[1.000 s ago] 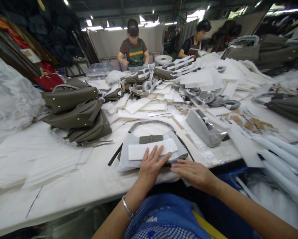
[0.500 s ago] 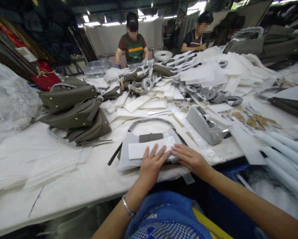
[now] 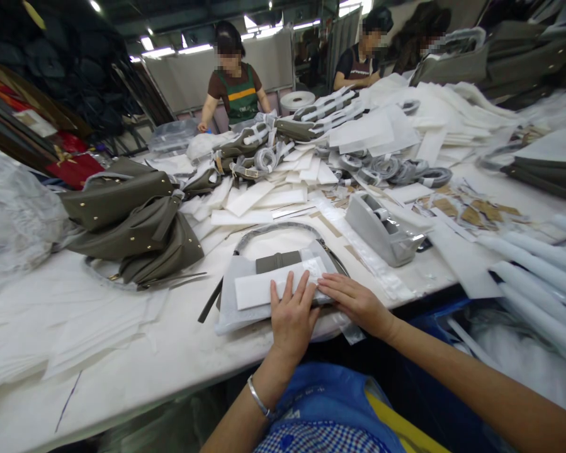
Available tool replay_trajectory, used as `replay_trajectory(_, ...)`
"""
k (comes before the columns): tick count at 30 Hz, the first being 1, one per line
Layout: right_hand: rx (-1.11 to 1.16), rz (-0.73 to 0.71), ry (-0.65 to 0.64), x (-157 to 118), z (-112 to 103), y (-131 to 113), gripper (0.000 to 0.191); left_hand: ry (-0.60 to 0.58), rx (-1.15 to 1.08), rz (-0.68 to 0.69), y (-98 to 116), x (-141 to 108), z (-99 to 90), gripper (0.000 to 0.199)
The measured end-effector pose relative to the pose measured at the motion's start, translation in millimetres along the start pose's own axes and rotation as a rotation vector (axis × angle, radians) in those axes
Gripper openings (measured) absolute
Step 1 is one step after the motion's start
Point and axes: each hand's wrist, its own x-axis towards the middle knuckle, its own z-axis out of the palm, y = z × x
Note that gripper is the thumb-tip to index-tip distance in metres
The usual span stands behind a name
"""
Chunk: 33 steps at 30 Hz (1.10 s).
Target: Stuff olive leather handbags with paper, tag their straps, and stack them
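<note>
In front of me an olive handbag (image 3: pixel 279 261) lies flat on the table, its body mostly covered by a pale translucent foam sheet (image 3: pixel 228 310). Its wrapped handle (image 3: pixel 283 228) arches away from me. Across the bag rests a white foam strip (image 3: pixel 254 290). My left hand (image 3: pixel 294 314) lies on this strip with its fingers spread. At the strip's right end, my right hand (image 3: pixel 353 299) has its fingers stretched out flat over the bag's right side, its fingertips close to those of the left. What lies under the palms is hidden.
Olive bags (image 3: pixel 136 220) are piled at left, beside white sheets (image 3: pixel 89 314). A grey-wrapped piece (image 3: pixel 381 229) and a tape dispenser-like shape stand right. Foam strips (image 3: pixel 249 198) and wrapped straps (image 3: pixel 381 167) heap beyond. A co-worker (image 3: pixel 238 82) stands across the table; white rolls (image 3: pixel 542 289) lie right.
My left hand has shifted slightly right along the foam strip, its fingers still spread. The right hand stays at the strip's end. The whole view has moved a little.
</note>
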Motion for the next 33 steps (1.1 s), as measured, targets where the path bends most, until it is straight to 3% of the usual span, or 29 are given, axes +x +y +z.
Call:
replay_trajectory(5,0.022,-0.002,0.047,3.8,-0.6,-0.5,0.054,0.089,0.031,0.076,-5.3,-4.7,10.4,0.048)
replay_trajectory(9,0.051,0.026,-0.025,-2.4,-20.3,-4.1,0.053,0.14,0.061,0.111,-6.1,-5.3,11.7,0.045)
replay_trajectory(14,-0.03,0.043,-0.083,-53.8,-44.0,-14.4,0.064,0.126,0.043,0.106,-6.2,-5.0,12.0,0.045)
replay_trajectory(18,-0.089,-0.018,-0.21,-81.5,-35.0,-21.5,0.063,0.116,0.027,0.1,-6.8,-4.7,11.9,0.045)
replay_trajectory(26,-0.014,-0.021,0.009,-49.4,-10.6,-29.3,0.039,0.122,0.046,0.104,-6.7,-5.6,14.1,0.044)
replay_trajectory(33,-0.002,0.045,0.002,-48.7,-15.0,-74.9,0.034,0.11,0.065,0.085,-4.2,-5.7,13.2,0.044)
